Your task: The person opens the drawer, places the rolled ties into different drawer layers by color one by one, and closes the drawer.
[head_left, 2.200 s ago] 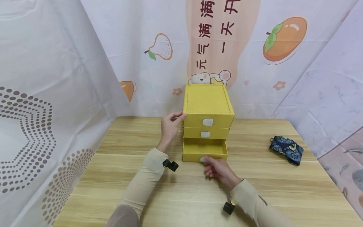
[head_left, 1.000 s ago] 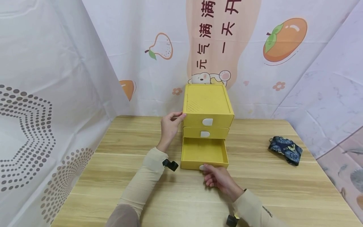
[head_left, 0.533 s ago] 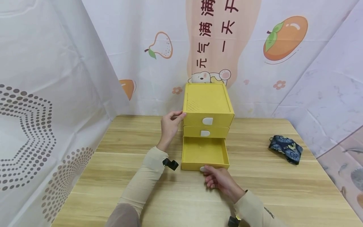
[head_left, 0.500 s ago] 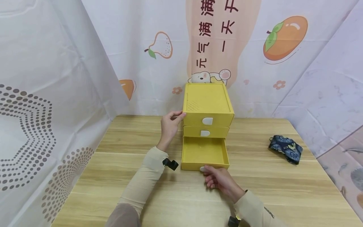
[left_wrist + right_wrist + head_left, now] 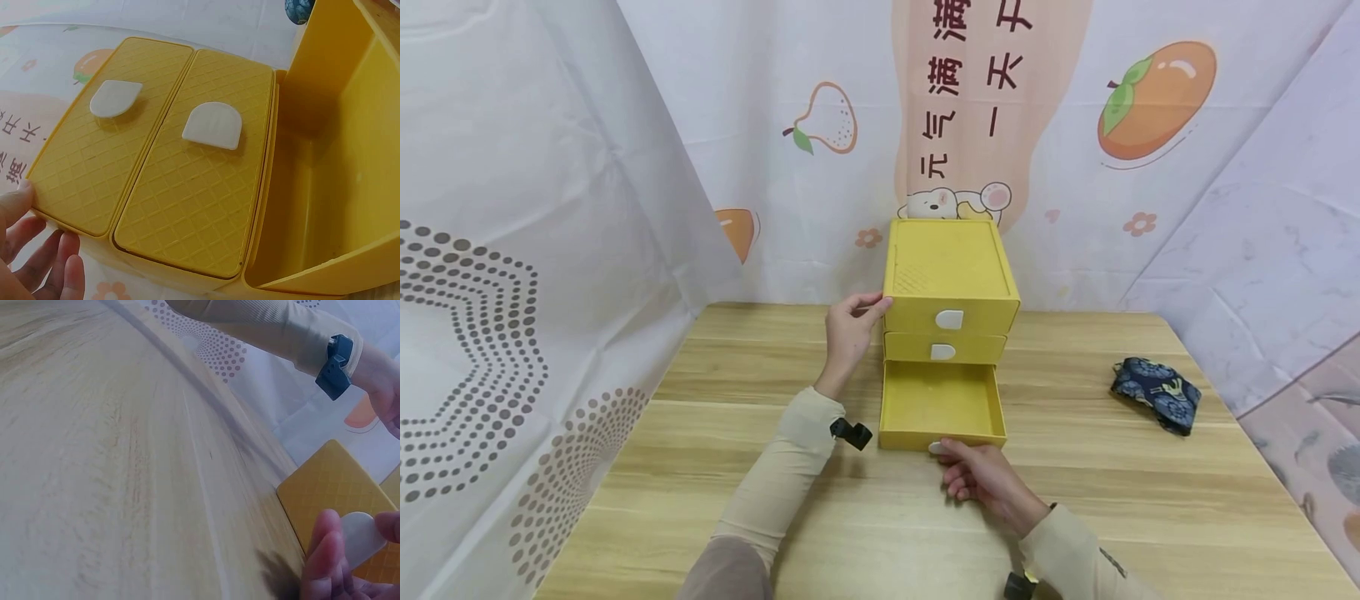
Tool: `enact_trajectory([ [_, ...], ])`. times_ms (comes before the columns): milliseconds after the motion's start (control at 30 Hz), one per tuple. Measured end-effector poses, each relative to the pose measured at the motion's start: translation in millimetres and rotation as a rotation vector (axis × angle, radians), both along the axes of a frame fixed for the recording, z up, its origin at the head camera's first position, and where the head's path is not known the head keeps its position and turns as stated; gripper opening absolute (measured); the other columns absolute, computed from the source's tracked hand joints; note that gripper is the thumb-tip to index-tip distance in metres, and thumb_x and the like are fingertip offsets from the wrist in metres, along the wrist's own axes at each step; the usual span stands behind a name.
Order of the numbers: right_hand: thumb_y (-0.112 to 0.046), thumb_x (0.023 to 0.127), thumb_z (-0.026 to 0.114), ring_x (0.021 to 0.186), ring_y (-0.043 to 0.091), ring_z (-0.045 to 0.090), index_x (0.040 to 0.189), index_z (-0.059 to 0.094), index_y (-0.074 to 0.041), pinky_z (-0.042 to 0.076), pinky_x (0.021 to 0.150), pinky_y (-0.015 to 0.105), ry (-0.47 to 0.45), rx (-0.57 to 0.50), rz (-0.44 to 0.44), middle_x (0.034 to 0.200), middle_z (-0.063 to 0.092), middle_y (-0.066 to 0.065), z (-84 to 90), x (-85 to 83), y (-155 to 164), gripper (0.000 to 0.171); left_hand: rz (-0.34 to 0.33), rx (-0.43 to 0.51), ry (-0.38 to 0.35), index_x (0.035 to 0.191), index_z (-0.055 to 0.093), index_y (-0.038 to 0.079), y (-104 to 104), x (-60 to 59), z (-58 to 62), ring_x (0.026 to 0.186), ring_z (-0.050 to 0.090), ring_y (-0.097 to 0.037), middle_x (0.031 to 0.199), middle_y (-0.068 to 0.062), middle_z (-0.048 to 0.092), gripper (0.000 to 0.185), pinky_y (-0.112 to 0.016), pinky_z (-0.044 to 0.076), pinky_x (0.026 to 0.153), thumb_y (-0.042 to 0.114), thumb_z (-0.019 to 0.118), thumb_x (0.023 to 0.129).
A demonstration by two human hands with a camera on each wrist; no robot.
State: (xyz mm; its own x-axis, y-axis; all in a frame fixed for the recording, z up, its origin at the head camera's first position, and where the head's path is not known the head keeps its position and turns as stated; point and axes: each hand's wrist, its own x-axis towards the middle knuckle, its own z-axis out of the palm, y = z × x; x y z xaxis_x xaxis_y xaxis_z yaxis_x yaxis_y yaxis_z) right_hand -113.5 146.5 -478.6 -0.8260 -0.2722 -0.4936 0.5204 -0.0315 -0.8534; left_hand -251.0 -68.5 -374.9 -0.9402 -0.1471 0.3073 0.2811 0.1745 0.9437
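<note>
- Head view: your left hand [image 5: 848,332] grips the upper left front corner of the yellow drawer unit [image 5: 949,267], thumb on the top edge, fingers curled against the side wall.
- The unit stands at the middle of the table [image 5: 1150,500]'s far edge, against the printed backdrop [image 5: 985,108].
- Its bottom drawer [image 5: 942,406] is pulled out toward you, inside bare; the two drawers above it are closed.
- Your right hand [image 5: 981,477] is at the white tab handle [image 5: 937,447] on the open drawer's front, thumb on the tab, fingers curled under it, pinching it.
- Dark blue patterned cloth pouch [image 5: 1157,394] lies near the table's right edge, well apart from both hands.
- Left wrist view: your fingers [image 5: 53,265] lie at the unit's corner, lightly bent, tips touching the yellow wall beside the top drawer front [image 5: 94,162].
- Middle drawer front [image 5: 200,187] is flush beside it, each with a white tab; the open drawer [image 5: 337,156] juts out to the right.
- Right wrist view: thumb and fingers [image 5: 325,550] close around the white tab [image 5: 359,537] on the yellow quilted front, just above the wooden tabletop [image 5: 94,456].
- The other arm's beige sleeve [image 5: 275,328] and dark wrist strap [image 5: 335,359] show at the top.
</note>
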Motion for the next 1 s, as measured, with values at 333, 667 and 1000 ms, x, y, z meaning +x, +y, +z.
enact_trajectory([
  [333, -0.04, 0.095, 0.06, 0.053, 0.005, 0.058, 0.113, 0.057, 0.011, 0.05, 0.053, 0.019, 0.015, 0.035, 0.032, 0.065, 0.065, -0.003, 1.2, 0.9, 9, 0.055, 0.012, 0.003, -0.011, 0.101, 0.076, 0.006, 1, 2.0, 2.2, 0.082, 0.069, -0.017, 0.1, -0.013, 0.075, 0.027, -0.023, 0.049, 0.063, 0.027, 0.078, 0.084],
  [667, -0.036, 0.095, 0.06, 0.051, 0.006, 0.059, 0.106, 0.062, 0.014, 0.049, 0.05, 0.019, 0.098, 0.109, 0.083, 0.063, 0.065, -0.002, 6.0, -0.6, 22, 0.052, 0.011, 0.001, 0.002, 0.1, 0.076, 0.006, 1, 2.6, 1.9, 0.081, 0.069, -0.018, 0.099, -0.014, 0.075, 0.026, -0.029, 0.051, 0.064, 0.026, 0.077, 0.084],
  [1000, -0.036, 0.096, 0.059, 0.056, 0.008, 0.06, 0.109, 0.063, 0.014, 0.049, 0.051, 0.02, 0.187, 0.22, 0.207, 0.069, 0.067, -0.002, 27.2, -1.8, 40, 0.052, 0.008, -0.007, 0.009, 0.101, 0.075, 0.005, 0, 2.1, 1.1, 0.082, 0.069, -0.019, 0.099, -0.014, 0.075, 0.027, -0.023, 0.049, 0.062, 0.026, 0.078, 0.084],
])
